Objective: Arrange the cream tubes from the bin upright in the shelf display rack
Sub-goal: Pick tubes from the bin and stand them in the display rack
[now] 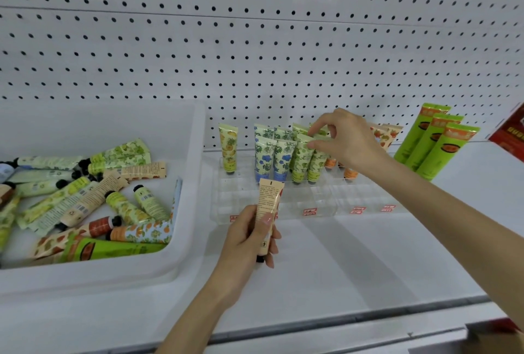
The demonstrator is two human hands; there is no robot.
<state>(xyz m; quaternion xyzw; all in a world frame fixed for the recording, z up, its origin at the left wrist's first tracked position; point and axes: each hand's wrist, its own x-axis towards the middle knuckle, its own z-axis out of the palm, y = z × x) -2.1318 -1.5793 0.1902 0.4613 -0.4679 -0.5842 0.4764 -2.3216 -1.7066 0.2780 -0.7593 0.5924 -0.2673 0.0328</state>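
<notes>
Fingers (pixel 317 144) of the right hand (pixel 350 145), wrist arched, pinch the top of a green-leaf tube (pixel 315 165) standing in the clear rack (pixel 320 203) near the shelf's (pixel 340 263) back edge, partly hiding the orange tubes (pixel 350 173). The left hand (pixel 246 237) grips a peach tube (pixel 270 197) upright before the rack. Tubes fill the bin (pixel 187 240) at the shelf's left.

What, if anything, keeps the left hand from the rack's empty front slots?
Probably nothing, so yes: the left hand holds the peach tube just before the clear rack, its front slots bare; the right hand pinches a green tube farther back.
</notes>
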